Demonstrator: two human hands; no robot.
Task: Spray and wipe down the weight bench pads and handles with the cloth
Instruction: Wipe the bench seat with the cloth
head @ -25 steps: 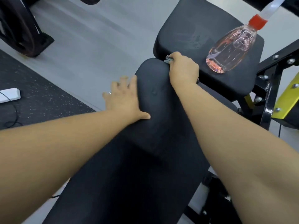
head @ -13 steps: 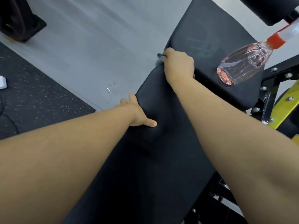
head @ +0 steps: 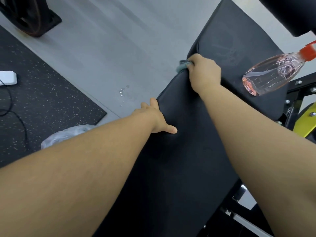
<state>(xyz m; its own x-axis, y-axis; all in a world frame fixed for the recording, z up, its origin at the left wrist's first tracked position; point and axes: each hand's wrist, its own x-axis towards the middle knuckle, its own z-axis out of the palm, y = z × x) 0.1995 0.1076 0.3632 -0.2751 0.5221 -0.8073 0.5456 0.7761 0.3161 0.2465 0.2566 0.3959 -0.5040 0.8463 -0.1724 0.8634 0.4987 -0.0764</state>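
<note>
The black back pad of the weight bench runs from the bottom centre up to the black seat pad. My right hand is closed on a grey-blue cloth, pressed at the top left corner of the back pad, in the gap by the seat pad. Only a small tuft of cloth shows. My left hand grips the left edge of the back pad, thumb on top, fingers curled down its side. A clear spray bottle with pink liquid and an orange collar lies on the seat pad.
The black and yellow bench frame stands at the right. A black foam roller is at the top right. On the floor: a speckled rubber mat, a white power strip with cable, a plastic bag, a weight plate.
My right hand has stayed at the pad's top corner with the cloth. My left hand slid from flat on the pad's side to gripping its left edge. The view shifted slightly.
</note>
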